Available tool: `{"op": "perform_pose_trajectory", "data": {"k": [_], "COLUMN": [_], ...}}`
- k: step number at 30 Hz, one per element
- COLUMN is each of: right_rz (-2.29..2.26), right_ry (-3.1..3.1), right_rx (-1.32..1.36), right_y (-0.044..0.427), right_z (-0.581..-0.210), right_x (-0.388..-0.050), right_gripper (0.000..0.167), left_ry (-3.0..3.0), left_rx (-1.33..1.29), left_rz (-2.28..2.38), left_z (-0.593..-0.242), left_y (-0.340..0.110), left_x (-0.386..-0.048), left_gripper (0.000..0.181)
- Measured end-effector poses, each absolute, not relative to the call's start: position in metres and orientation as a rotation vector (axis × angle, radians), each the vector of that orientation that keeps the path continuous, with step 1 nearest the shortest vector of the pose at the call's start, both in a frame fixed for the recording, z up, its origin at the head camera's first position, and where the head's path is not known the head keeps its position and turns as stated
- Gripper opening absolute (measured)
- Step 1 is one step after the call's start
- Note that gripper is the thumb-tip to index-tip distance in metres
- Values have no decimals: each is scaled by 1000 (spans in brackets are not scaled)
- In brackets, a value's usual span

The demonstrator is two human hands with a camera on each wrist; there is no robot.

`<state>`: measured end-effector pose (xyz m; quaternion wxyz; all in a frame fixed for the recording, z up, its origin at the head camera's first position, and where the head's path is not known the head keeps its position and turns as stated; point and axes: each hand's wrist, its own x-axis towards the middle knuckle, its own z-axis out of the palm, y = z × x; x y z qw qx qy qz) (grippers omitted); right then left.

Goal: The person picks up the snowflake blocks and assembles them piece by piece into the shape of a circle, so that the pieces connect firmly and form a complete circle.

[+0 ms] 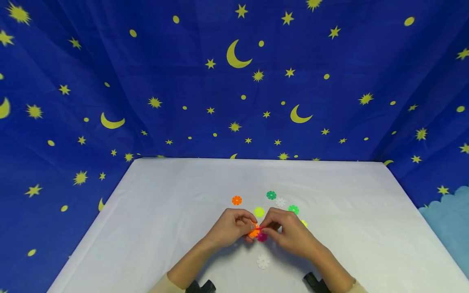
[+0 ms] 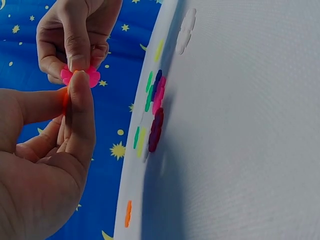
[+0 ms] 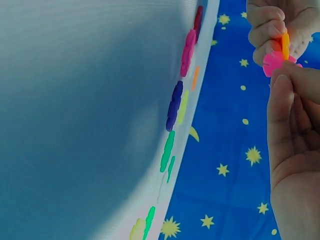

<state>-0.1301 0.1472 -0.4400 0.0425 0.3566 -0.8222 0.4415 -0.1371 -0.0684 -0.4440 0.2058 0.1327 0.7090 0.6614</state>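
My left hand [image 1: 231, 228] pinches an orange notched plastic disc [image 3: 285, 45] between thumb and fingers. My right hand [image 1: 291, 232] pinches a pink notched disc [image 3: 272, 64], and the two discs meet edge to edge at an angle, held above the table. Fingertips hide part of both, so how deep their notches engage cannot be made out. Below the hands, a magenta disc [image 1: 262, 237] lies on the table. In the left wrist view a dark red disc [image 2: 156, 131] and a dark blue disc [image 2: 156, 85] lie near it.
More discs lie flat on the white table [image 1: 165, 195]: orange [image 1: 237, 200], yellow [image 1: 259, 212], dark green [image 1: 271, 195], light green [image 1: 293, 209], and white [image 1: 280, 202] beyond the hands. Another white disc [image 1: 263, 261] is nearer me. A blue starry cloth [image 1: 190, 81] hangs behind.
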Motion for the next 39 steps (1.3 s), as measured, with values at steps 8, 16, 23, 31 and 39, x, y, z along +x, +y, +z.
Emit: {"op": "perform_pose_trajectory", "data": {"k": [8,16,23,31,39], "right_rz": [1305,1235,1142,910,824], "right_ry": [-2573,-2641,-2816,-2970,-3025], "right_rx": [1033,1009,786,718,734], "right_y": [146,150,158,163,164], "right_z": [-438,-445,-445,-454,-457], "right_x": [-129,-132,-140,-144,-144], "right_gripper": [20,22,16,19,15], "left_ry": [2000,2086,2203,2336,2364], "left_rx": [348,346,367,506,520], "left_rz": [1847,1769,1726,1688,1669], "left_z": [-441,-454,-446,-447,-449], "left_y": [-68,-65,-75,-77,-76], "left_x": [-136,-137,-141,-141,-140], "left_gripper": [16,13,14,12,17]}}
